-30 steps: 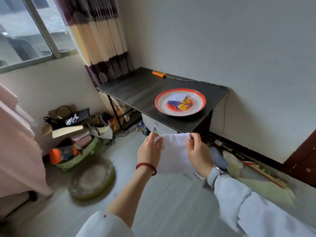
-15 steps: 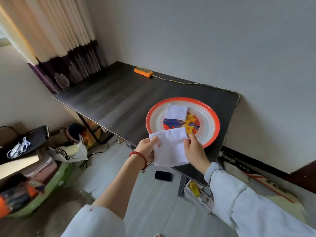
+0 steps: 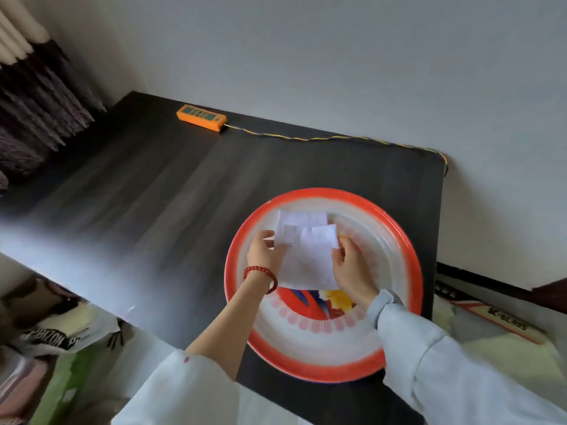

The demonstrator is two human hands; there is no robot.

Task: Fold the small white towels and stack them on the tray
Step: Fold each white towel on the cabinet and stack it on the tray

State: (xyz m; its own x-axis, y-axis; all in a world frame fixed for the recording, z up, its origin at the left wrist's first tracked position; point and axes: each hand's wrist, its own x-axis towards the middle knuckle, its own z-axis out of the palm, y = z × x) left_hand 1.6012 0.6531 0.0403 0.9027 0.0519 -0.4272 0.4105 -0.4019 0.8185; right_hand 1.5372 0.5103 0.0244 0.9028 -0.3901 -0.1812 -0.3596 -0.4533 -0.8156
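Two small white towels over one round tray [image 3: 399, 342] on the dark counter [image 3: 153, 210]: one folded towel [image 3: 299, 216] lying inside, one held towel [image 3: 310, 259] just above it. Left hand [image 3: 264, 256] and right hand [image 3: 352, 268], fingers pinching the held towel by its two side edges. One orange power strip [image 3: 201, 117] at the back of the counter.

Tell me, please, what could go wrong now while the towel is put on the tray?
1. The held towel overlaps only part of the folded towel already on the tray, so the stack may end up crooked.
2. Both hands, left hand and right hand, pinch only its side edges, so the fold may open on release.
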